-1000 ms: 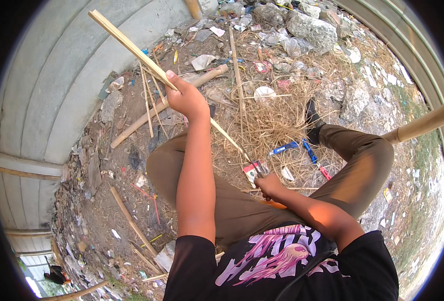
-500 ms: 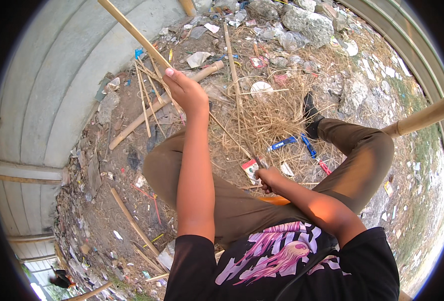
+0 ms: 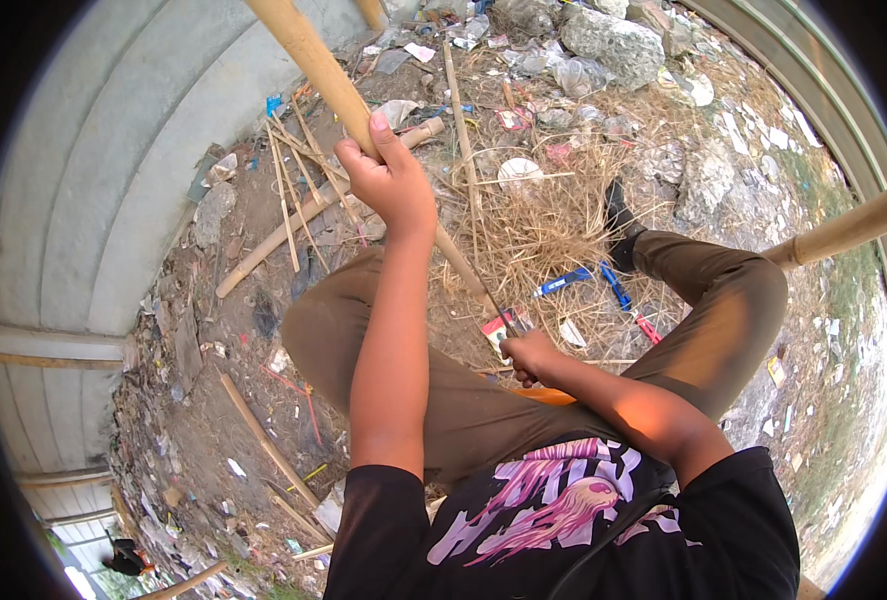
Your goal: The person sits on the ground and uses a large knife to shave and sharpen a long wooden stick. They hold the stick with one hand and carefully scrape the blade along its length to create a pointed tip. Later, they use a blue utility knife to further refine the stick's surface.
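Observation:
A long bamboo slat [image 3: 318, 75] slants from the upper left down past my left hand [image 3: 393, 185], which is closed around it with the thumb lying along its face. Its lower end reaches the space between my legs, beside the blade of a knife [image 3: 504, 318]. My right hand [image 3: 529, 358] grips that knife low in front of my lap, with the narrow dark blade pointing up and left, near or against the slat. Whether blade and slat touch, I cannot tell. The knife's handle is hidden in my fist.
Dry shavings [image 3: 533, 230] lie heaped between my feet, beside blue-handled tools [image 3: 615, 288]. Thin bamboo strips [image 3: 283, 190] and a bamboo pole [image 3: 273, 245] rest at the left, near a grey wall [image 3: 73, 170]. Rocks [image 3: 613, 50] and litter cover the far ground.
The bamboo slat has turned, showing a broader face, and its upper part has shifted right. My left hand has moved slightly right with it. My right hand has shifted a little left.

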Available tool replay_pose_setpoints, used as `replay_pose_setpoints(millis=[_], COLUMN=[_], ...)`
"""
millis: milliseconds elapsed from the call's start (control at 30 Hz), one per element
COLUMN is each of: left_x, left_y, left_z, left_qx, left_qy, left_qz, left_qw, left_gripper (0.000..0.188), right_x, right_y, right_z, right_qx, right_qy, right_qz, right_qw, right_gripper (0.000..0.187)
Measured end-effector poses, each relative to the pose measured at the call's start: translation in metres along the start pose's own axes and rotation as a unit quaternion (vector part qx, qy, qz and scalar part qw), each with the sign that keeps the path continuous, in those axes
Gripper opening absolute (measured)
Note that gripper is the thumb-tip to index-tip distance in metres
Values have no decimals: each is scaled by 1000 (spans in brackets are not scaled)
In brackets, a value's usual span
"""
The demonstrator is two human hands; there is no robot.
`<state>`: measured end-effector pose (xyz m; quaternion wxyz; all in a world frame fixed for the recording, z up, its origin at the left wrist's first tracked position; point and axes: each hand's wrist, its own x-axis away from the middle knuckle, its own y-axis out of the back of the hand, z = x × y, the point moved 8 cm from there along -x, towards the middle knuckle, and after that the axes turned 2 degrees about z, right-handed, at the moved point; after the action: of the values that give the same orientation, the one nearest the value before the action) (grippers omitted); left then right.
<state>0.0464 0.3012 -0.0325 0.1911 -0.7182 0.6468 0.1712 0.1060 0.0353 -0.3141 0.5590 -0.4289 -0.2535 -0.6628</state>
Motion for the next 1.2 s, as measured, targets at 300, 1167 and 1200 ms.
replay_pose_setpoints(millis=[300,1167,1200], left_x=[-1,-5,-6], left_y=[8,-16,-16], left_z=[-1,18,19], left_qx=[-19,290,311], left_qy=[-28,157,163], left_qz=[-37,120,134], left_qw=[999,936,927], left_gripper=[38,41,40], right_x=[30,-32,-32], right_y=[-7,16,12], right_z=[78,-38,-34], right_qx=[135,37,11], right_qy=[328,-104,-90], right_qz=[-37,-1,1], right_qw=[934,994,996], right_gripper=[31,17,16])
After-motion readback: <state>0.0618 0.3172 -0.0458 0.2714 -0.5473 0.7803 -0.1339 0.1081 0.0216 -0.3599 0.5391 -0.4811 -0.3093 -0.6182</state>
